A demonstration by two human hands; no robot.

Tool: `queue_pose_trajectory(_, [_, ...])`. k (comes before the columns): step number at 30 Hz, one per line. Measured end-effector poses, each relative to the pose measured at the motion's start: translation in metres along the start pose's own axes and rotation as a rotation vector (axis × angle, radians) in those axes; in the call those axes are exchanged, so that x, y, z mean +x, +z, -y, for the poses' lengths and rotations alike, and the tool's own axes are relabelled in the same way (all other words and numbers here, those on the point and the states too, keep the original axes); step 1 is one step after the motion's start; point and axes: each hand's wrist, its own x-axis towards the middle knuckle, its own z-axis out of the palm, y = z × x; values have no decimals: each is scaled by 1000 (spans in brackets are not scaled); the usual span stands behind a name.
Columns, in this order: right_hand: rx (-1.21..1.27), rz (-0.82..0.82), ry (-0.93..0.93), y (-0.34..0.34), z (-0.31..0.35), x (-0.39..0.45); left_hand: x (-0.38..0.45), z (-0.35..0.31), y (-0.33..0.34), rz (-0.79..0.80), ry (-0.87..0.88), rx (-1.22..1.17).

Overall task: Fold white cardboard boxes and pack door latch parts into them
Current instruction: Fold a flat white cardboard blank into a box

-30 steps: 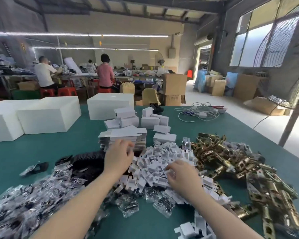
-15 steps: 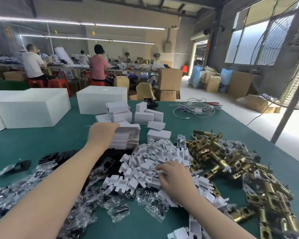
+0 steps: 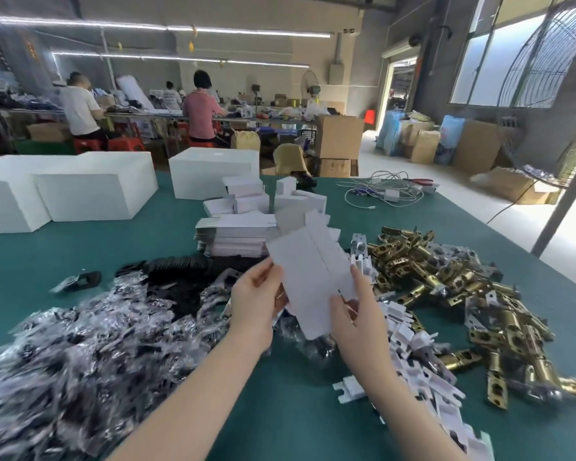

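Observation:
I hold a flat, unfolded white cardboard box blank [image 3: 310, 271] up over the green table [image 3: 80, 257]. My left hand [image 3: 256, 301] grips its left edge and my right hand [image 3: 354, 311] pinches its lower right edge. Behind it lies the stack of flat blanks [image 3: 233, 236], with several folded small white boxes [image 3: 246, 194] beyond. A heap of brass door latches [image 3: 463, 294] spreads to the right. White plastic inserts [image 3: 409, 331] trail under my right forearm. Bagged screw packets [image 3: 80, 344] and black parts [image 3: 187, 267] lie to the left.
Three large white boxes [image 3: 90, 191] stand at the far left and middle of the table. White cables and chargers [image 3: 386, 193] lie at the far right edge. A fan pole [image 3: 566, 184] rises on the right. People work at benches behind; brown cartons stand on the floor.
My left hand took a blank from the stack and lifted it toward me. My right hand left the white inserts and now grips the blank's other edge.

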Motion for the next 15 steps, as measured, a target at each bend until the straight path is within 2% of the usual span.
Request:
queue_pose_trajectory(4, [49, 41, 95, -10, -7, -11, -26, 25, -10, 88, -130, -23])
queue_pose_trajectory(8, [59, 114, 116, -9, -11, -21, -36, 37, -18, 262, -93, 71])
queue_pose_trajectory(15, [48, 139, 62, -15, -18, -19, -30, 43, -30, 250, -143, -116])
